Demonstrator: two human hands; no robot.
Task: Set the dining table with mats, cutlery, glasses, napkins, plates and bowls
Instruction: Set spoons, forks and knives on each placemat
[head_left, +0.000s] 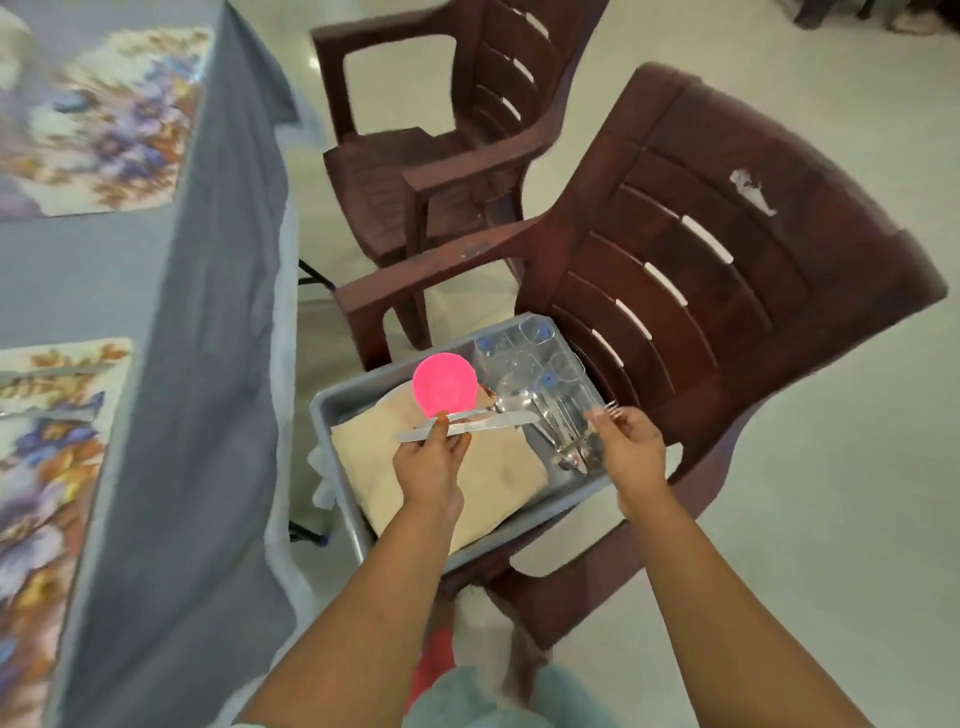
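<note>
over the grey tray on the chair seat: both hands on cutlery

over the grey plastic tray (332, 402), the left hand (431, 460) has its fingers curled round two flat steel knives (467, 423), pinched at mid-length and held roughly level, blades pointing right. right hand (631, 441) is closed in a pinch on a fork (610, 410); only the tines show past the fingertips, so the grip on the handle is hidden.

tray sits on the seat of a dark brown moulded plastic chair (727, 249) with a slatted back. inside the tray: folded beige cloth napkins (498, 488), soft and matte; a round glossy pink bowl (444, 384) resting on a pale plate (395, 400); clear glasses (524, 348) lying at the far end; more steel cutlery (566, 441) along the right wall, below the right hand.

a second brown chair (431, 140) stands beyond. to the left, the table under a grey cloth (208, 312) carries floral mats (104, 119), the near mat (47, 467) with cutlery on it, blurred.
</note>
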